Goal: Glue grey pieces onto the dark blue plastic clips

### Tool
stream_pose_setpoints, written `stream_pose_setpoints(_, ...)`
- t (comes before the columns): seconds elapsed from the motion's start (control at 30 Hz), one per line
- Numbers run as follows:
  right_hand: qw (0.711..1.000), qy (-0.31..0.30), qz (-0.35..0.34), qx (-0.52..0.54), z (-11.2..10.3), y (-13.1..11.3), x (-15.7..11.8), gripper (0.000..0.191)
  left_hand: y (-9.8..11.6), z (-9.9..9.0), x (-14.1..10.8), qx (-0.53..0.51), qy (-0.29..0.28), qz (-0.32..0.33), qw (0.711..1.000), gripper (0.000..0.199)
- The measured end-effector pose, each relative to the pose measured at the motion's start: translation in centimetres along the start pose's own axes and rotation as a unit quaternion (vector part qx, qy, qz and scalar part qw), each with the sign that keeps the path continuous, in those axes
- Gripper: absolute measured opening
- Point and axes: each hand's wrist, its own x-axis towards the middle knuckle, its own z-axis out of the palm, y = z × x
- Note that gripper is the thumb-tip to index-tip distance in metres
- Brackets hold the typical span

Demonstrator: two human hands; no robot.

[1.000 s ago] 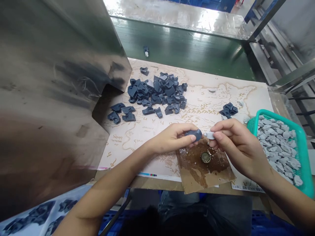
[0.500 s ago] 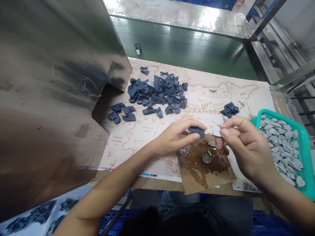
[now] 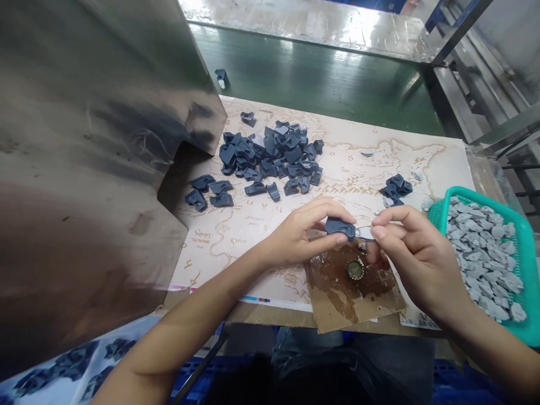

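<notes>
Fingertips closed: left hand [image 3: 293, 233] on dark-blue moulded plastic piece [image 3: 338, 228], right hand [image 3: 426, 261] on slim pale-grey piece [image 3: 364, 234] at its end, both left of teal plastic basket [image 3: 530, 247]. Keep both steady and aligned, pressing gently.

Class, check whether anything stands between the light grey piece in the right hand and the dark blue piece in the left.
Nothing visible does: the grey piece has its tip right at the blue piece. The round cap lies clear of both.
</notes>
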Motion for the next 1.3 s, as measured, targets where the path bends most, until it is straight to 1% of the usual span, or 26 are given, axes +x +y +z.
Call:
stream_pose_setpoints(0.13,1.000,-0.002,0.012,0.006,0.0,0.1,0.0,0.016,0.0,0.0,0.0,0.006,0.007,0.012,1.000,0.016)
stream_pose_setpoints(0.27,0.999,-0.007,0.039,0.020,-0.1,0.2,-0.1,0.022,-0.3,0.0,0.0,0.026,0.021,0.042,0.999,0.015)
stream_pose_setpoints(0.4,0.994,-0.025,0.073,0.074,-0.1,0.7,-0.1,0.029,-0.7,0.4,0.1,0.039,0.042,0.089,0.994,0.015)
stream_pose_setpoints(0.53,0.992,-0.017,0.078,0.102,-0.1,1.0,-0.2,0.030,-0.8,1.0,0.0,0.021,0.045,0.107,0.993,0.015)
stream_pose_setpoints(0.67,0.994,0.004,0.065,0.083,0.1,0.9,-0.5,0.028,-0.9,1.3,-0.2,0.019,0.066,0.096,0.993,0.016)
stream_pose_setpoints(0.77,0.997,0.004,0.033,0.063,0.1,0.7,-0.7,0.024,-0.8,1.2,-0.3,0.034,0.081,0.095,0.992,0.018)
stream_pose_setpoints(0.87,0.999,-0.012,0.000,0.044,0.0,0.5,-0.8,0.021,-0.7,1.0,-0.2,0.046,0.084,0.122,0.988,0.016)
stream_pose_setpoints(1.03,0.999,-0.023,-0.024,0.021,0.0,0.1,-0.9,0.022,-0.5,0.9,-0.2,0.054,0.085,0.163,0.981,0.016)
stream_pose_setpoints(1.2,0.999,-0.033,-0.025,0.015,0.1,0.4,-0.7,0.027,-0.3,1.1,-0.3,0.061,0.090,0.163,0.981,0.016)
stream_pose_setpoints(1.3,0.998,-0.066,-0.009,0.023,-0.6,0.6,-0.1,0.030,-0.7,1.1,-0.3,0.079,0.077,0.143,0.984,0.014)
